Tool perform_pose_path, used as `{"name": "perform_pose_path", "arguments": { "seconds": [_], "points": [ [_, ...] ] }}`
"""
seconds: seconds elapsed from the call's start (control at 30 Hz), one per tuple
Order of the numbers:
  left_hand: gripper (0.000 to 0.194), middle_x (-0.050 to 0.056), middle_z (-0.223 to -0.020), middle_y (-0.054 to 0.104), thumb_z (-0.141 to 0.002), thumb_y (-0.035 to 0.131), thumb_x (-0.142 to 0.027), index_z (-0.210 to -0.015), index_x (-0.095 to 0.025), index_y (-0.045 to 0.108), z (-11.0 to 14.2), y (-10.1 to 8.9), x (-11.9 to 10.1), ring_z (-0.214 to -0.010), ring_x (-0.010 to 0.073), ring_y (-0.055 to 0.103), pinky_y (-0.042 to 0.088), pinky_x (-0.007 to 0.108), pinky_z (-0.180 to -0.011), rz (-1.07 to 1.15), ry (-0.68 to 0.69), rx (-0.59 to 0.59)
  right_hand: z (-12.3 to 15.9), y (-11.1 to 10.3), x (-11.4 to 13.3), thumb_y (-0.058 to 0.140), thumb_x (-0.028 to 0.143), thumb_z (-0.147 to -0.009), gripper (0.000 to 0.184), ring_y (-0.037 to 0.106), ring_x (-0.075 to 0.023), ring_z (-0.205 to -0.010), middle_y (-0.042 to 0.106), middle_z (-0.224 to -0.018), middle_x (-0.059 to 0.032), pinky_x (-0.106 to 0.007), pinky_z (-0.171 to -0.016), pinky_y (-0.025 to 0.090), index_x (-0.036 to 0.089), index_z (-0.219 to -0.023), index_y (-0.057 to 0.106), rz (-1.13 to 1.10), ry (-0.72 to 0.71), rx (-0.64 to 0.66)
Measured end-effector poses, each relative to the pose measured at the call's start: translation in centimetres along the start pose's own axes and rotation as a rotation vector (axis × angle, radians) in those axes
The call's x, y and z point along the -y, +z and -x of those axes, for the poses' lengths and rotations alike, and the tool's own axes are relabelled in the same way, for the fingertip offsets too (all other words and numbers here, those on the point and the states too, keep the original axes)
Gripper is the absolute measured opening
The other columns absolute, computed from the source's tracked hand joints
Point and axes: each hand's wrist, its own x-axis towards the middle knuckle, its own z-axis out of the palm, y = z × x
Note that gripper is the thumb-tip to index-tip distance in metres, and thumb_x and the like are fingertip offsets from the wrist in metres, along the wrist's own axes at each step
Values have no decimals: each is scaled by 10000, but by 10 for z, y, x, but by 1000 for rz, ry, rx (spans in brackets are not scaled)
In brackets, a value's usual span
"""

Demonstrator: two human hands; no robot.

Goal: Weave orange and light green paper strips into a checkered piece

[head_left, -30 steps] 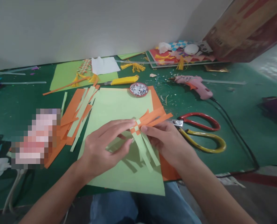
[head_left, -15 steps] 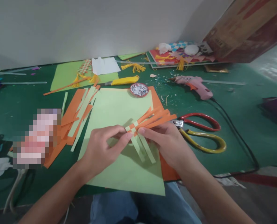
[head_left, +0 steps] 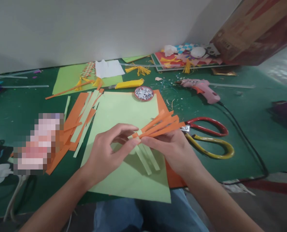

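While the weave (head_left: 140, 132) is held by fingertips alone, slippage is judged the chief hazard: uneven thumb pressure could draw a strip loose or skew the checks. The left hand (head_left: 109, 148) pinches its left corner; the right hand (head_left: 174, 148) grasps it at the base of the orange tails (head_left: 160, 126). It sits above the green sheet (head_left: 119, 109), toward that sheet's right edge. One tail overlaps the scissors (head_left: 185, 129) in view; contact cannot be confirmed, snagging is possible. Against the preceding frame, the left forefinger arches higher, fewer checks show, and the tails reach further right.
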Motion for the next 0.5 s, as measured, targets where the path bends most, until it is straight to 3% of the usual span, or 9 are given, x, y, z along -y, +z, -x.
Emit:
{"name": "perform_pose_path", "arguments": {
  "seconds": [0.07, 0.27, 0.5],
  "points": [
    [166, 12, -870, 717, -823, 616, -267, -982, -219, 632, 1, 0, 1, -742, 134, 680, 564, 210, -666, 46, 15, -25, 0, -1, -1, 742, 304, -674, 136, 683, -219, -814, 747, -850, -28, -337, -730, 543, 221, -781, 747, 9, 27, 38],
    [119, -12, -744, 697, -816, 606, -180, -923, -209, 648, 2, -1, 0, -650, 105, 656, 550, 190, -623, 95, 58, -16, 0, -4, -3, 752, 329, -669, 196, 669, -203, -777, 741, -833, -22, -318, -706, 522, 234, -840, 761, 23, 50, 114],
    [133, -29, -673, 663, -816, 604, -169, -944, -207, 606, 3, -1, 2, -618, 105, 657, 545, 204, -621, 116, 38, 28, 0, -3, -4, 723, 341, -691, 149, 638, -165, -699, 726, -768, -22, -279, -633, 491, 207, -755, 742, 48, 34, 86]
  ]
}}
